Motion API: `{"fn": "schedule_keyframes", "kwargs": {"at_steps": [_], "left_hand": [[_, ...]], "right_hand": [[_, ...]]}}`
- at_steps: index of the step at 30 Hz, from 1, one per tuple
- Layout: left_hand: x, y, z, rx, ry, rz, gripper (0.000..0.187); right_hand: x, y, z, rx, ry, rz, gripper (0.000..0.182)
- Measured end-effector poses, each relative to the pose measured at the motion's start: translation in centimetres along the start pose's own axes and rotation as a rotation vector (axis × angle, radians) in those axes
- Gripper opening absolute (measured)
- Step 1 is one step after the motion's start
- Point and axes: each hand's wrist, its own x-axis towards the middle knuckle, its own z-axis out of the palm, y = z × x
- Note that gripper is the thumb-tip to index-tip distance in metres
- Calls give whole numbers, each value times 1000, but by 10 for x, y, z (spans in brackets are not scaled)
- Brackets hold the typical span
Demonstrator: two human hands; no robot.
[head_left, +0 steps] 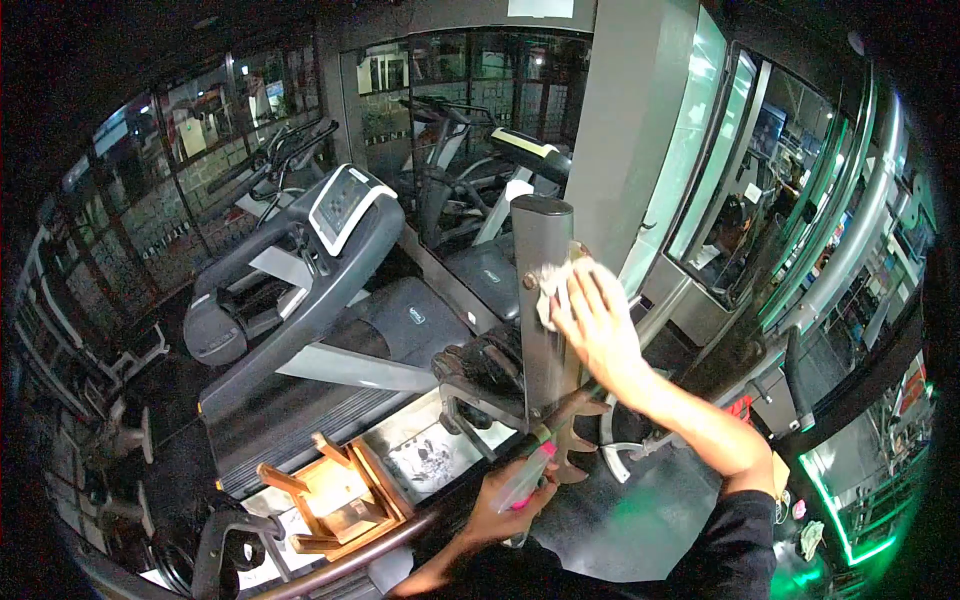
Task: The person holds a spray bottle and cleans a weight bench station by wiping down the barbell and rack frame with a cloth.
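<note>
My right hand (600, 325) presses a crumpled pale cloth (548, 292) against the upper part of a dark upright post (546, 355). Its fingers are bent over the cloth, near a small knob on the post. Lower down, my left hand (508, 508) is wrapped round a clear spray bottle (522, 484) with pink on it. The bottle is tilted and sits close to the foot of the post, beside a brown, hooked metal part (572, 440).
A treadmill (300, 270) with a white-framed console stands at the left, in front of a mirror wall. An upturned wooden stool (335, 495) lies at the lower left. Metal rails and glass panels (700, 150) rise at the right, above green light strips.
</note>
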Motion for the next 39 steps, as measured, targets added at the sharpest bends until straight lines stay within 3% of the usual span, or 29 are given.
{"fn": "schedule_keyframes", "kwargs": {"at_steps": [4,8,10,12,15,18,20,21,22,23,24,26,27,29,32,34,36,37,38,39], "left_hand": [[-4,4,-2,-41,-15,-17,29],[-9,15,-3,-56,47,-85,28],[-9,22,-9,78,50,-81,27],[-8,19,-12,-79,23,-188,26],[-1,14,-13,27,82,-21,25],[3,23,-16,52,91,10,25],[3,17,-17,70,108,-1,25],[4,14,-17,86,120,-17,25],[5,16,-16,87,120,-16,25],[6,20,-15,129,115,3,25],[8,23,-15,171,112,23,25],[9,21,-15,169,136,19,24],[6,19,-14,165,154,4,24],[2,19,-14,139,167,-9,25],[0,21,-17,104,175,-57,25],[-2,22,-17,100,173,-95,26],[-1,26,-18,152,168,-10,25],[0,29,-19,154,172,-8,25],[-1,32,-20,196,177,-10,25],[-4,34,-20,237,180,-16,25]], "right_hand": [[-46,-35,24,17,-84,-75,29],[-72,-34,25,336,-321,-328,21],[-65,-12,18,547,-439,-289,20],[-35,13,-19,766,-513,-148,26],[-11,47,-34,777,9,41,38],[23,71,-32,661,458,310,58],[56,74,-22,707,627,438,48],[71,75,-7,764,632,371,41],[86,76,19,669,492,328,40],[114,64,29,707,195,138,34],[125,61,20,648,150,197,31],[152,62,15,538,-194,196,34],[165,61,14,545,-195,188,34],[186,57,14,351,-501,143,35],[199,43,23,219,-494,74,35],[204,23,45,128,-511,-15,24],[212,-3,33,-32,-766,192,27],[205,-21,39,-234,-700,214,23],[212,-39,68,-472,-848,44,32],[203,-48,74,-656,-806,108,29]]}}
